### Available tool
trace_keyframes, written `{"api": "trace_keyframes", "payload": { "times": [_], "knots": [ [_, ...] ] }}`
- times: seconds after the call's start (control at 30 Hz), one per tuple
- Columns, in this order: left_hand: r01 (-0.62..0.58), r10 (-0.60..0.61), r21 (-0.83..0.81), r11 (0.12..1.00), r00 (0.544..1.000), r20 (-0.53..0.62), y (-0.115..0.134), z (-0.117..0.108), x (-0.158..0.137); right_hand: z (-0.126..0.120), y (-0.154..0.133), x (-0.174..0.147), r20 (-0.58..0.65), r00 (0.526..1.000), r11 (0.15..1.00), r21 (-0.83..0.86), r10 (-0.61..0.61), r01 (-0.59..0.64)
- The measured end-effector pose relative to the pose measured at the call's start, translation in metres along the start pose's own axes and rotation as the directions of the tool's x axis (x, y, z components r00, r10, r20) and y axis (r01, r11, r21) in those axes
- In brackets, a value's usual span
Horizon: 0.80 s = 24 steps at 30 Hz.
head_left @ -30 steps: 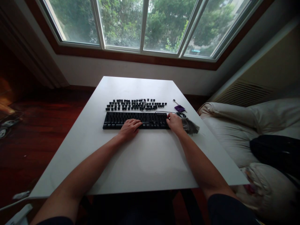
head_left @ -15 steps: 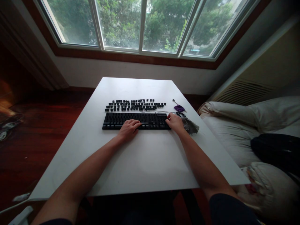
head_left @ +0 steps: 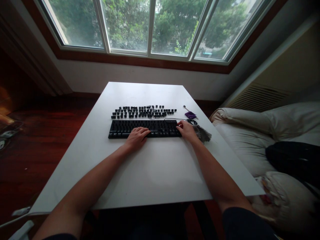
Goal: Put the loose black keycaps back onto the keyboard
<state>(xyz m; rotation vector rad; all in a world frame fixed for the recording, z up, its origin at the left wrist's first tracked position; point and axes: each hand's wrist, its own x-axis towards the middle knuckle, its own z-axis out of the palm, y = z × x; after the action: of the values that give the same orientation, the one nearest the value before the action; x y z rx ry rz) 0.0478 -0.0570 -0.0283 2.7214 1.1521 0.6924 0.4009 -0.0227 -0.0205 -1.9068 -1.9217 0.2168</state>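
A black keyboard (head_left: 120, 128) lies crosswise on the white table; many of its keycaps are off, while a front row of caps is on. My left hand (head_left: 137, 136) rests over its front edge near the middle, fingers stretched out and lying flat on it. At the keyboard's right end, my right hand (head_left: 186, 130) has thumb and fingertips pinched together over the number-pad area; what is between them is too small to make out. Loose black keycaps (head_left: 136, 115) stand in several rows just behind the keyboard.
Right of the keyboard lie a grey cloth (head_left: 203, 133), a coiled black cable (head_left: 192, 122), a purple cloth-like item (head_left: 190, 115) and a small brush-like stick (head_left: 185, 107). The white table (head_left: 150, 173) ends short of a pale sofa (head_left: 237, 140) on the right.
The view has shifted very slightly. Both hands stay in the same places on the keyboard, with no clear change in their grip.
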Motion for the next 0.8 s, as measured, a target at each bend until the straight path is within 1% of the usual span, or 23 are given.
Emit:
{"api": "trace_keyframes", "payload": {
  "times": [0.13, 0.23, 0.37, 0.5, 0.7, 0.8],
  "knots": [
    [0.007, -0.007, 0.001, 1.000, 1.000, 0.004, 0.000, 0.001, 0.000, -0.015, 0.011, -0.001, 0.110, 0.989, 0.993, 0.080, -0.097, 0.089],
    [0.009, -0.009, 0.004, 1.000, 1.000, 0.001, 0.000, 0.001, -0.001, -0.021, 0.014, -0.001, 0.139, 0.979, 0.988, 0.052, -0.148, 0.142],
    [0.002, -0.002, 0.008, 1.000, 1.000, 0.001, 0.000, 0.000, -0.001, -0.020, 0.015, 0.002, 0.164, 0.965, 0.978, 0.010, -0.207, 0.208],
    [0.004, -0.004, 0.009, 1.000, 1.000, 0.005, -0.001, 0.000, -0.001, -0.019, 0.016, 0.005, 0.161, 0.963, 0.976, 0.036, -0.217, 0.214],
    [0.013, -0.013, 0.002, 1.000, 1.000, 0.010, -0.001, 0.000, -0.001, -0.024, 0.018, 0.008, 0.234, 0.944, 0.963, 0.193, -0.232, 0.189],
    [0.003, -0.003, 0.001, 1.000, 1.000, 0.009, -0.001, 0.000, -0.001, -0.026, 0.019, 0.009, 0.241, 0.941, 0.959, 0.212, -0.239, 0.189]
  ]
}}
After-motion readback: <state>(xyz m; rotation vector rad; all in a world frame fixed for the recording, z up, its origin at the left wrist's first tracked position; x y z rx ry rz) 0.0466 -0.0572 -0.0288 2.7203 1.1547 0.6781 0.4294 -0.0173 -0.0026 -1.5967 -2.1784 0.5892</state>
